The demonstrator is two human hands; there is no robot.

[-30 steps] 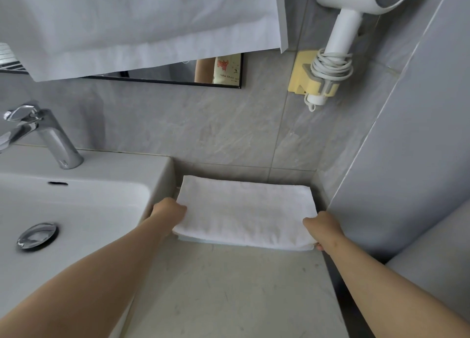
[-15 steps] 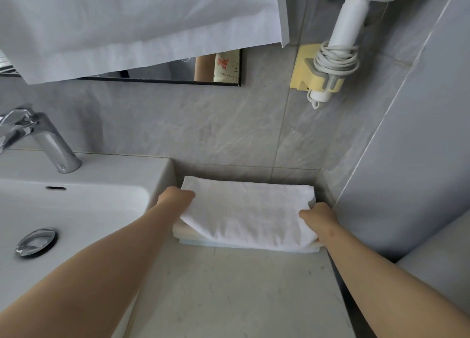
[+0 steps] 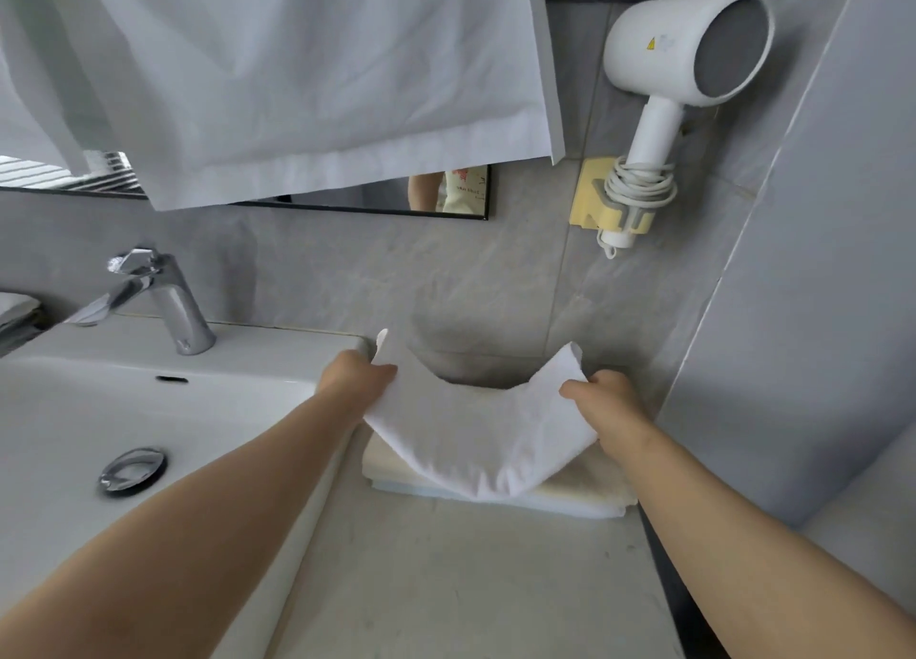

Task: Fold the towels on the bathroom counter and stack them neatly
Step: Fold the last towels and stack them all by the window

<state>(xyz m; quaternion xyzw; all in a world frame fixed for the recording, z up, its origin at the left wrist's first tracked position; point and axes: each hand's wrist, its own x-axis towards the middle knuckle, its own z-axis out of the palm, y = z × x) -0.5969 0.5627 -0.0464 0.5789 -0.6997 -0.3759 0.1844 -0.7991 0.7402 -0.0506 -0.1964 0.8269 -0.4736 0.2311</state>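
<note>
Grey-tiled bathroom corner, with a pale stone counter (image 3: 446,584) wedged between a white sink (image 3: 208,410) and the side wall. At the far end of that counter, both hands up off the surface: left hand (image 3: 354,378) pinching the left end of a white towel (image 3: 476,435), thumb on top and fingers curled beneath; right hand (image 3: 602,396) gripping the right end the same way, though with fingertips hidden under cloth, so the exact hold is hard to tell. Towel raised at both ends and sagging in the middle, near fold draped down over a stack of folded towels (image 3: 570,497) lying against the back wall; cream and white layers visible, number unclear. Reads as the top towel mid-fold or lifted for re-laying, with the pile beneath already folded, so likely late in the task. Calls next for level ends, a clean fold along the sag, then a square landing flush with the edges below, without dragging the pile toward the counter's near edge. Further out: chrome faucet (image 3: 163,296) and drain (image 3: 133,470) at the sink to the left, a mirror (image 3: 372,197) strip on the wall above, a large hanging cloth (image 3: 297,64) over it, and a white hair dryer (image 3: 684,49) in a yellow holder (image 3: 590,197) up to the right.
</note>
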